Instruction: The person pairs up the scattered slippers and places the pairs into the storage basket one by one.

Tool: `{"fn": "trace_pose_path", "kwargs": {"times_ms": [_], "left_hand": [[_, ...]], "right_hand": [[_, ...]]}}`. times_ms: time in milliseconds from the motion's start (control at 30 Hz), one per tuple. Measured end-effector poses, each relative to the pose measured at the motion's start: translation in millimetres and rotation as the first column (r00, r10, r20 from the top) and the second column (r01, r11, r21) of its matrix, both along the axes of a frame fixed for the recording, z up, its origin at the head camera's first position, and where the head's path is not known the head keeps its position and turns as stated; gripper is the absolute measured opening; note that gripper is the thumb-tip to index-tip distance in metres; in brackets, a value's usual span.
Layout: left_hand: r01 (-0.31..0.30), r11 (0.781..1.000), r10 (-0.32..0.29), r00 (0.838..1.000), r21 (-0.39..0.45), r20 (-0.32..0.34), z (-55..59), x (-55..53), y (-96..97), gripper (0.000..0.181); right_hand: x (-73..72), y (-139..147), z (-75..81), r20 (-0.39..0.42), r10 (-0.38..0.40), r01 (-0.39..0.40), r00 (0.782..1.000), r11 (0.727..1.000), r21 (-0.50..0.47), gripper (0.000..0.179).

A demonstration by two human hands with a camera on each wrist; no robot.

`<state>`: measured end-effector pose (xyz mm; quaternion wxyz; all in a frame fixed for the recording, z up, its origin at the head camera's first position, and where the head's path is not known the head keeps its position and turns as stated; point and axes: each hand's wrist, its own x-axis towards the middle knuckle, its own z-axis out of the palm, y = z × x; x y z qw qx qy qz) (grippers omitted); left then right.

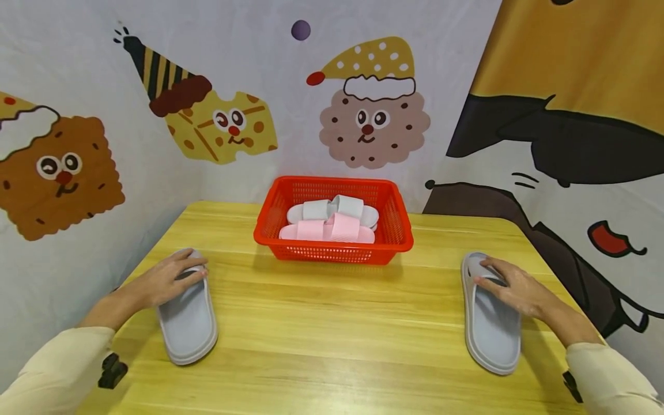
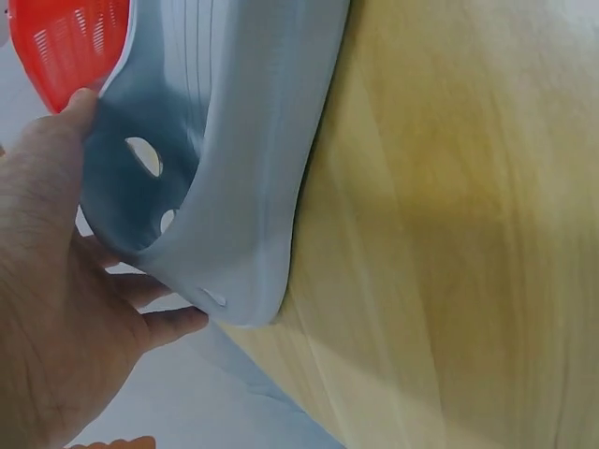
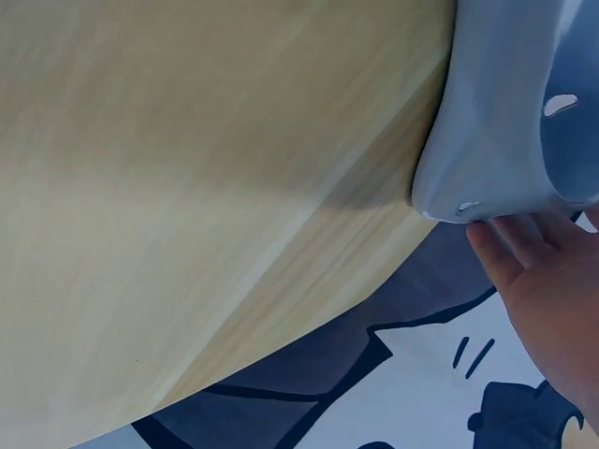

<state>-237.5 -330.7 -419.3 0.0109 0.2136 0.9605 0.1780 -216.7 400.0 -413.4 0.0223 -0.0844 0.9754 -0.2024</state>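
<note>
On the left of the table lies a grey slipper [image 1: 189, 325], its closed toe facing the far side. My left hand [image 1: 166, 279] grips it at the strap, with the thumb at the opening's edge and the fingers at the front and side; the left wrist view shows the slipper [image 2: 253, 159] close up. A matching grey slipper [image 1: 495, 334] lies at the right side of the table. Over its strap, my right hand [image 1: 521, 288] holds it by the toe end. In the right wrist view, fingers touch the edge of that slipper [image 3: 496, 122], partly out of frame.
A red plastic basket [image 1: 332, 253] stands at the table's far middle. Inside lie white slippers [image 1: 316, 208] and pink slippers [image 1: 311, 230]. The yellow wooden table [image 1: 337, 334] ends against a cloth backdrop [image 1: 301, 104] printed with cartoon figures.
</note>
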Motion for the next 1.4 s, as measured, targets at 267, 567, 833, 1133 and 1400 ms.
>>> {"fn": "trace_pose_path", "kwargs": {"times_ms": [267,567,833,1133,1400], "left_hand": [[-0.056,0.995,0.051,0.997,-0.085,-0.060,1.1,-1.6,1.3,0.051],[-0.180,0.971,0.174,0.983,-0.159,-0.050,0.3,-2.1,10.0,0.067],[-0.240,0.955,0.234,0.971,-0.176,-0.051,5.1,-2.2,19.7,0.074],[-0.271,0.943,0.266,0.963,-0.193,-0.049,7.0,-2.7,24.6,0.080],[-0.268,0.938,0.278,0.960,-0.221,0.016,10.9,-3.5,29.4,0.081]], "right_hand": [[0.3,-3.9,-0.2,-0.065,-0.024,0.030,0.998,0.995,0.094,0.075],[3.3,-7.2,-0.9,-0.117,-0.038,0.057,0.992,0.985,0.164,0.075],[5.2,-10.7,1.5,-0.162,-0.041,0.072,0.986,0.980,0.186,0.071],[6.7,-16.8,2.2,-0.165,-0.045,0.077,0.985,0.978,0.194,0.070],[4.4,-24.3,3.3,-0.147,-0.049,0.080,0.988,0.974,0.210,0.068]]}}
